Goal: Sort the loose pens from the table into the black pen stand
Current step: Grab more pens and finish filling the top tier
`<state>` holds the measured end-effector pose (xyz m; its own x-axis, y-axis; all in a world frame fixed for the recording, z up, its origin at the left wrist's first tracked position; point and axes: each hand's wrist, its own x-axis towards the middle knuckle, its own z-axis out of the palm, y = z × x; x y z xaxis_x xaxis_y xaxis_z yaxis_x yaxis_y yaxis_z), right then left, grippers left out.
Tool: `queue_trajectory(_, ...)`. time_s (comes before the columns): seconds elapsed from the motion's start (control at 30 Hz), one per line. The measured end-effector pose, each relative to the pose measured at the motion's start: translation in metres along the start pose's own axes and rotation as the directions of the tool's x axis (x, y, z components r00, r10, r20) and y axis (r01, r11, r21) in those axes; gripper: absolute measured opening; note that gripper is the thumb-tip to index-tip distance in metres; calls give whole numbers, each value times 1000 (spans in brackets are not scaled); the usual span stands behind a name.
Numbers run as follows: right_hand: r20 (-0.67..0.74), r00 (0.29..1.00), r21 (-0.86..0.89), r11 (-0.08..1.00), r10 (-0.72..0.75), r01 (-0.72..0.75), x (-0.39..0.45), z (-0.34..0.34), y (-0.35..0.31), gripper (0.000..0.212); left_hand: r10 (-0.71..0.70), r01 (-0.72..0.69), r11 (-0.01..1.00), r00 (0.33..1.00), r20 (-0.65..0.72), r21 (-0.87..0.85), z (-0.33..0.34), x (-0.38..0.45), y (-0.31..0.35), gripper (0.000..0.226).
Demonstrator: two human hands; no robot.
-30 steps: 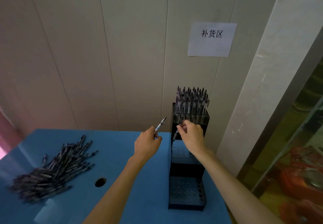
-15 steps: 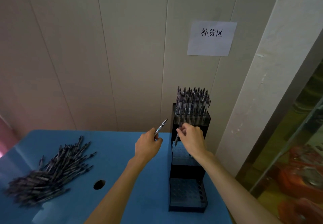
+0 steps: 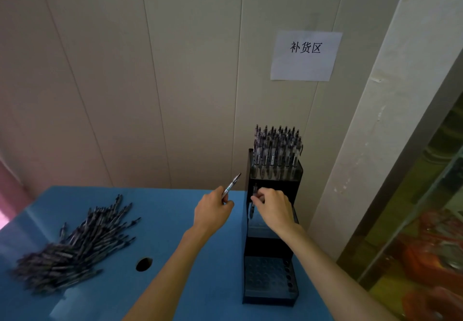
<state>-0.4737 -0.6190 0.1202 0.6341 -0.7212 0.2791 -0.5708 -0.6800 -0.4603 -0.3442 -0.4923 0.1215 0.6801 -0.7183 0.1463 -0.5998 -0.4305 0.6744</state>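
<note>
A black three-tier pen stand (image 3: 270, 248) stands at the table's right back corner. Its top tier is packed with upright pens (image 3: 276, 152); the middle and bottom tiers show open holes. My right hand (image 3: 273, 210) pinches a pen (image 3: 253, 204), held nearly upright over the left side of the middle tier. My left hand (image 3: 213, 214) grips another pen (image 3: 231, 185), its tip pointing up and to the right, just left of the stand. A heap of loose pens (image 3: 75, 248) lies on the left of the table.
The blue table (image 3: 175, 220) has a round hole (image 3: 144, 263) near its middle. A panelled wall with a paper sign (image 3: 305, 55) rises right behind the stand. A pillar (image 3: 363, 145) stands to the right, with glass beyond it.
My right hand has lowered its pen a little toward the middle tier. The left hand and its pen have stayed almost still.
</note>
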Motion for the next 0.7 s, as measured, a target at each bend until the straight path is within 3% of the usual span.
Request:
queue_trajectory(0.13,10,999,47,998,33,-33,1,-2,-3,21,1,-1,1000,1000,6,6,1,-3,0,22)
queue_trajectory(0.33,12,999,-24,999,30,-30,4,-3,-10,24,-1,1,1000,1000,13,-6,3,-7,8,23)
queue_trajectory(0.53,7,996,-40,996,85,-85,6,-8,-15,42,0,0,1000,1000,15,-21,3,-9,12,22)
queue_trajectory(0.6,38,994,65,993,98,-100,7,-11,-13,34,5,-4,999,1000,10,-33,2,-9,13,22)
queue_trajectory(0.63,86,992,197,974,98,-113,7,-13,-13,25,10,-9,999,1000,13,-40,3,-9,13,22)
queue_trajectory(0.7,244,968,529,827,64,-188,3,-24,-18,5,32,-30,998,999,34,-59,4,-10,15,22)
